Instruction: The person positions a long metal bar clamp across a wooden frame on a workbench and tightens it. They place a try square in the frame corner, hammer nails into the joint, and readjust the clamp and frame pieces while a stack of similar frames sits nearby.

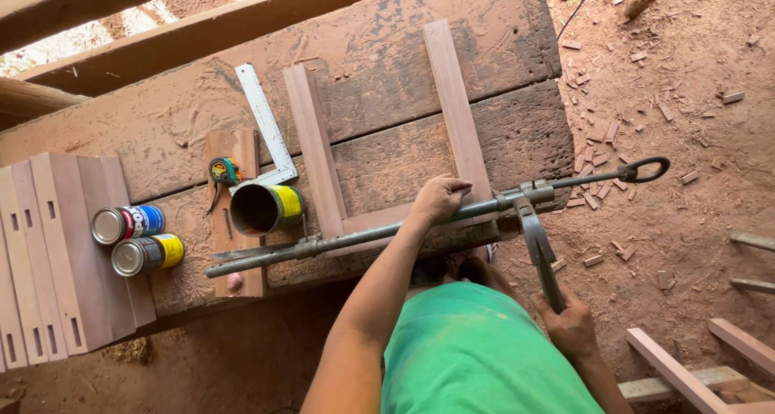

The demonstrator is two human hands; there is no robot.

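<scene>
A long metal bar clamp (355, 236) lies across the near end of a U-shaped wooden frame (316, 152) on a worn workbench (379, 51). My left hand (440, 198) presses down on the frame's right slat and the clamp bar where they meet. Beyond the bench edge, my right hand (570, 327) grips the handle of a grey metal tool (539, 248). The tool's upper end meets the clamp's sliding jaw (525, 196). The clamp's screw handle with a ring end (638, 170) sticks out to the right over the floor.
Left of the frame are an open can on its side (266, 209), two closed cans (137, 238), a tape measure (224, 170) and a steel square (265, 123). Slotted boards (56, 253) are stacked at the far left. Wood offcuts litter the dirt floor (686, 99); loose slats (686, 374) lie at the bottom right.
</scene>
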